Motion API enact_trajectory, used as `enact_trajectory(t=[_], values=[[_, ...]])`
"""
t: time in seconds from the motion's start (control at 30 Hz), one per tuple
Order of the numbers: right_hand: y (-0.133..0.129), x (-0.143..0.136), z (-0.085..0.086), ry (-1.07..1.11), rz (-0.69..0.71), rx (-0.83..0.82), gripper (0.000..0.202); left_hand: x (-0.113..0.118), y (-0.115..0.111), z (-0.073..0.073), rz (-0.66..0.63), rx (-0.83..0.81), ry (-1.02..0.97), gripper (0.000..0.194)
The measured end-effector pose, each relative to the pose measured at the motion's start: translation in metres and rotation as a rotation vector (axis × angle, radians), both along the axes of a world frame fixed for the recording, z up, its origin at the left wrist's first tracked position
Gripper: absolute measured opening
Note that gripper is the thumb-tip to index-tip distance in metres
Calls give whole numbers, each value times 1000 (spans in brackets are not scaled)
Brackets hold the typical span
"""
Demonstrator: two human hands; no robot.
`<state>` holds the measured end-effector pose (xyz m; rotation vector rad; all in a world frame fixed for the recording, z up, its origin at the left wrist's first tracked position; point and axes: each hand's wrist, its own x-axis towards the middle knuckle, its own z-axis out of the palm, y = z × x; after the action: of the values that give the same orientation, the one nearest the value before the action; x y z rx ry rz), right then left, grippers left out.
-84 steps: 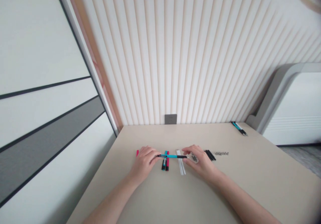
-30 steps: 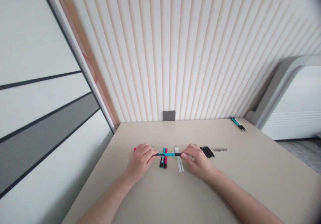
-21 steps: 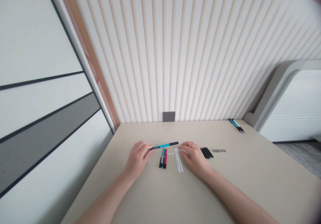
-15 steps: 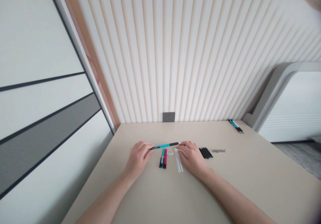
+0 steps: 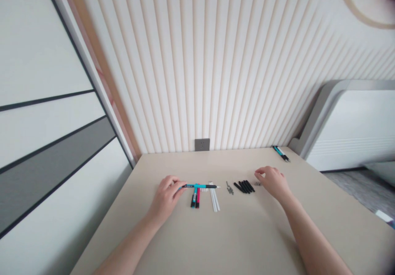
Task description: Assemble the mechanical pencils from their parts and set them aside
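Observation:
My left hand (image 5: 166,195) pinches the rear end of a blue and black pen (image 5: 200,186). The pen lies level above the tabletop, with a thin pale tip pointing right. My right hand (image 5: 273,182) is over the small grey metal pieces (image 5: 257,183) at the right, thumb and forefinger bent together; what they hold, if anything, is hidden. Below the pen lie a blue pen barrel (image 5: 194,199) and a red pen barrel (image 5: 198,197). Small clear pieces (image 5: 204,190) are partly covered by the pen, and thin white refills (image 5: 215,201) lie beside them.
Several black tubes (image 5: 244,186) lie between the refills and my right hand. Left of them is a small group of grey metal parts (image 5: 230,188). Pens (image 5: 281,153) rest at the table's far right corner. A ribbed wall with a socket (image 5: 202,144) borders the table (image 5: 191,242).
My right hand has left the pen's tip end and moved right, past the black tubes to the grey metal pieces. My left hand keeps the pen, now more level. The view has shifted slightly.

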<state>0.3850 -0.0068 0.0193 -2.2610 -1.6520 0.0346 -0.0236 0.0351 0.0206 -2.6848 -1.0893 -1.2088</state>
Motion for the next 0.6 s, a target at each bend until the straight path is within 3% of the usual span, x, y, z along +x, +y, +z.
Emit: enact_trajectory(t=[0.13, 0.37, 0.5, 0.6], values=[[-5, 10, 3, 66, 47, -129, 25, -2, 3, -2, 8, -1, -5, 15], [-6, 7, 0, 61, 121, -194, 16, -1, 3, -2, -26, -26, -9, 14], [-3, 1, 3, 128, 150, -75, 17, 0, 3, -2, -29, -21, -17, 13], [1, -18, 6, 369, 225, 106, 26, 0, 3, -3, -35, -21, -22, 12]])
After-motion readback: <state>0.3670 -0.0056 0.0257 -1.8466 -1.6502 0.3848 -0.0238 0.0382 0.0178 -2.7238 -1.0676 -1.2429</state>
